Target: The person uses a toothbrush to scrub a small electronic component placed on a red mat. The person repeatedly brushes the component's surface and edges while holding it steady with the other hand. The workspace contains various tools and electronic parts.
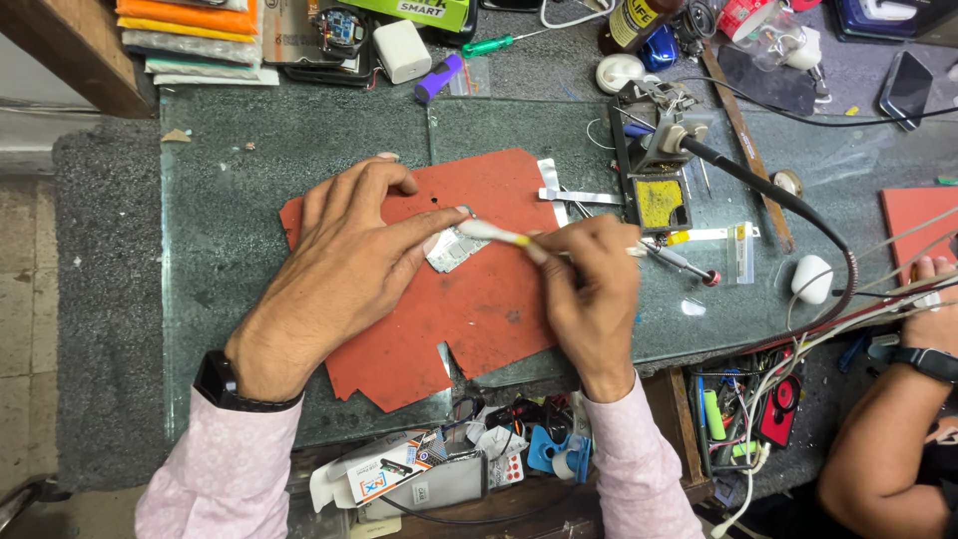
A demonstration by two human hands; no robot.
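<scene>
Left hand [349,265] pins one small circuit board [454,248] mid red mat [479,309]; right hand [591,289] grips one white tool [496,234].

Glass-topped workbench [249,150], wooden edge [70,50], pale floor [20,240] — possibly tiled

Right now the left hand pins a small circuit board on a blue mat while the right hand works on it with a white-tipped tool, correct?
Not quite: the mat is red, not blue, as the head view shows. The left hand does pin the small circuit board on it while the right hand works with the white-tipped tool.
</scene>
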